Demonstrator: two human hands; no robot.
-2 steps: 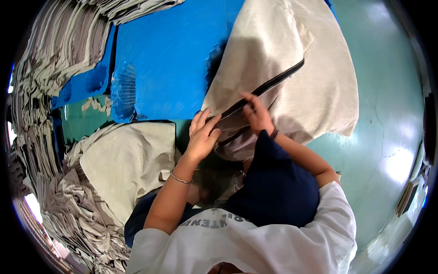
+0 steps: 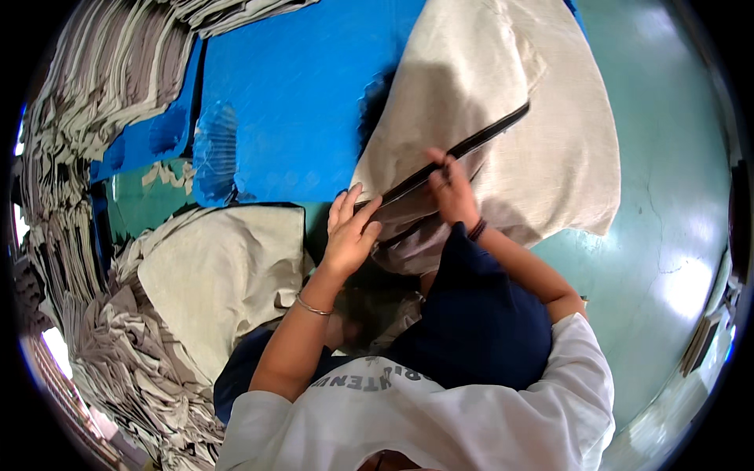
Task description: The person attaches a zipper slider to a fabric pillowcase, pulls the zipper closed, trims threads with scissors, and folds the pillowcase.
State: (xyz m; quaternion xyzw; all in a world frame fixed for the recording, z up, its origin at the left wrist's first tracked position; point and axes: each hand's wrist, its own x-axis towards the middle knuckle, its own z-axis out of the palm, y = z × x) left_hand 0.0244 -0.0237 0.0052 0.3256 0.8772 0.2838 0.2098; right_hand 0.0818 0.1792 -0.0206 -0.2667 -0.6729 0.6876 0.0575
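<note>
A large beige fabric cover (image 2: 558,157) is draped over the blue surface's right edge and down toward my lap. Along its fold runs a black zipper-like strip (image 2: 491,132), slanting up to the right. My left hand (image 2: 349,235) lies at the strip's lower end, fingers stretched and apart on the fabric. Farther up the strip, my right hand (image 2: 454,192) has its fingers bent and closed on the black band; a small part there is too hidden to make out. Beneath the hands the cover's inner side shows darker, with a second dark edge.
The blue surface (image 2: 298,94) has worn, torn patches. Tall stacks of folded fabric (image 2: 118,71) stand at the far left. Another beige cover (image 2: 216,267) lies left of me, beside a crumpled fabric heap (image 2: 149,369). Green floor (image 2: 660,157) stretches along the right.
My right hand has shifted slightly right and up along the black strip, its fingers more bent. My left hand has stayed nearly still.
</note>
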